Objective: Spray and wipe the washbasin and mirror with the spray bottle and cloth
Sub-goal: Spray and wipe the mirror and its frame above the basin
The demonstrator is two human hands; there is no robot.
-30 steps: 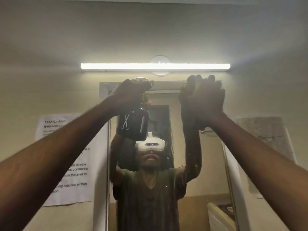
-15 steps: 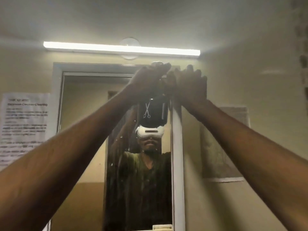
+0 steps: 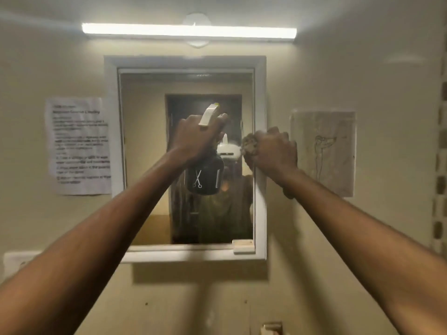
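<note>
A white-framed mirror point(image 3: 145, 146) hangs on the wall straight ahead. My left hand point(image 3: 196, 139) grips the neck of a black spray bottle point(image 3: 205, 177) with a white trigger head, held up in front of the glass. My right hand point(image 3: 273, 151) clutches a bunched brownish cloth point(image 3: 249, 145) against the mirror's right frame edge. The washbasin is out of view.
A lit tube light point(image 3: 188, 31) runs above the mirror. A printed paper sheet point(image 3: 78, 146) is stuck left of it and a drawing sheet point(image 3: 324, 151) to its right. A small block point(image 3: 243, 246) sits on the mirror's lower ledge. A tap top point(image 3: 272, 328) shows at the bottom.
Both hands came down from the mirror's top edge to mid-height. The view pulled back and lowered, so the whole mirror now shows. The cloth stays at the right frame.
</note>
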